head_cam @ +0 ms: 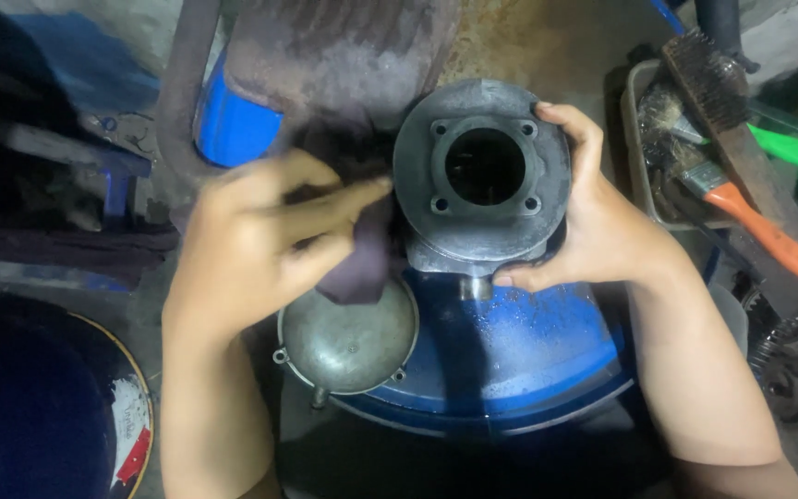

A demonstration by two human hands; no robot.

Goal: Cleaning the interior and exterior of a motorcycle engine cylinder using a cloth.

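Over the blue drum lid [528, 351], the right hand [602, 222] grips a grey engine cylinder [482, 176] by its rim while the left hand [270, 240] presses a dark rag [362, 259] against its side. The cylinder could slip onto the round metal cover [348, 337] below, I judge, since only fingertips hold it.

A round grey metal cover [348, 337] with small lugs rests on the rim of a wet blue drum [519, 356]. At right, a shallow tray [637, 139] holds a wire brush [722, 102] and an orange-handled paintbrush [759, 226]; a green-handled tool [796, 150] lies just beyond. A dark blue rounded object [39, 407] fills the lower left corner.
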